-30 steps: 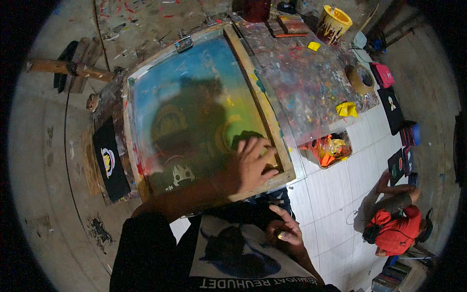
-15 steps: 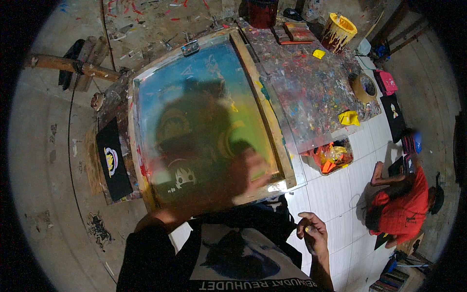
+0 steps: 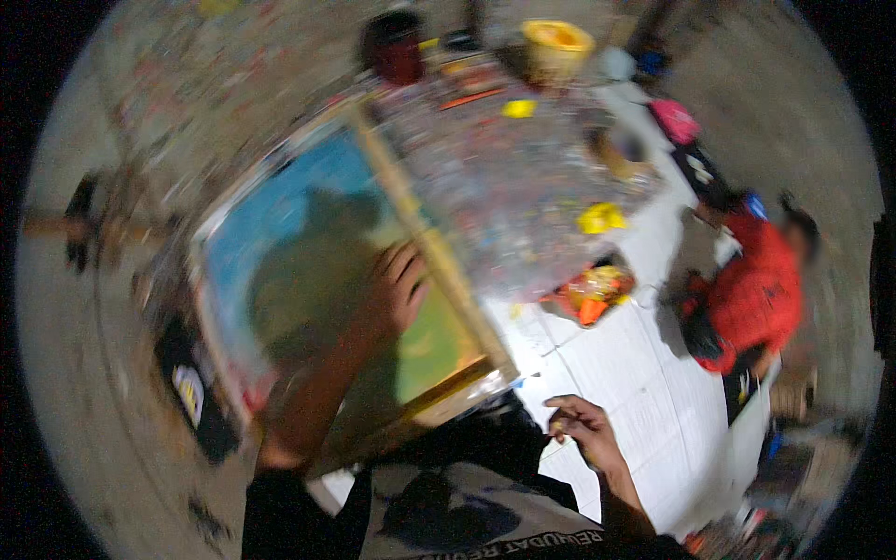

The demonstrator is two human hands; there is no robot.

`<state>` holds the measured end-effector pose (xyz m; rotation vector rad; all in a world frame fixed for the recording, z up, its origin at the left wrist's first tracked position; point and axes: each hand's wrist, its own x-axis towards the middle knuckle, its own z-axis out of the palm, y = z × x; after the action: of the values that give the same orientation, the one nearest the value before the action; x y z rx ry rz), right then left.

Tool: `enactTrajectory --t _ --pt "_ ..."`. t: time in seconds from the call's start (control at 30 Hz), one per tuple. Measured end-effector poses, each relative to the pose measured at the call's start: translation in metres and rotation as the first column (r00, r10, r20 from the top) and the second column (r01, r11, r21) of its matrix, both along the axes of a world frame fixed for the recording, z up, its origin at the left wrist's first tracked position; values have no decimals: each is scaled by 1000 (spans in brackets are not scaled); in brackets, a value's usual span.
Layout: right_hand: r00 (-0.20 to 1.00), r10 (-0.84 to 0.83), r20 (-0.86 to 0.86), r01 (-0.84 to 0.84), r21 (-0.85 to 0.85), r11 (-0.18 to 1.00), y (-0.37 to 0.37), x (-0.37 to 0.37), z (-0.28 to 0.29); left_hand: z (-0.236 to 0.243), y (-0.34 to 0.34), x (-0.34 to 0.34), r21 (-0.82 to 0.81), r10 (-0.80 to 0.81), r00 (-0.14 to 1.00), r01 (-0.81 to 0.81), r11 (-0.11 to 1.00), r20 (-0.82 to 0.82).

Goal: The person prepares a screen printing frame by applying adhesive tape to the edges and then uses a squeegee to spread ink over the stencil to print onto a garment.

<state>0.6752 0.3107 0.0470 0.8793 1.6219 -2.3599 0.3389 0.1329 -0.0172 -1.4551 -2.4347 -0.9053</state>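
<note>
A wood-framed printing screen (image 3: 308, 177) lies before me, its mesh blue at the far end and yellow-green nearer me, with a dark shadow across it. My left hand (image 3: 403, 285) reaches over the mesh close to the frame's right bar, fingers apart and holding nothing I can see; whether it touches the mesh I cannot tell. Off the screen's near right corner, my right hand (image 3: 583, 431) hovers above white tiles with its fingers curled in toward the thumb. A small pale spot shows at its fingertips, too blurred to name.
A paint-spattered table (image 3: 495, 187) extends right of the screen, bearing a yellow-rimmed bucket (image 3: 557, 56), a dark red bucket (image 3: 394, 51), a tape roll (image 3: 616, 154) and yellow scraps (image 3: 602, 218). A bin of orange and yellow scraps (image 3: 593, 291) stands beside it. Black printed cloth (image 3: 191, 392) lies left; a person in red (image 3: 751, 289) crouches right.
My view has swung, blurring the picture, and the screen sits further left. My left hand has moved farther up along the right bar. The person in red has shifted posture.
</note>
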Motion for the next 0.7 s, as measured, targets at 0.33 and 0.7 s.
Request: enactTrajectory --t 0.33,0.7 --pt "989 106 -98 54 930 363 133 -118 20 93 -7 106 -30 -256 885 290 957 389" --pt "947 -177 269 -284 957 -67 270 -352 2 78 -2 123 -137 -312 879 381 915 360"
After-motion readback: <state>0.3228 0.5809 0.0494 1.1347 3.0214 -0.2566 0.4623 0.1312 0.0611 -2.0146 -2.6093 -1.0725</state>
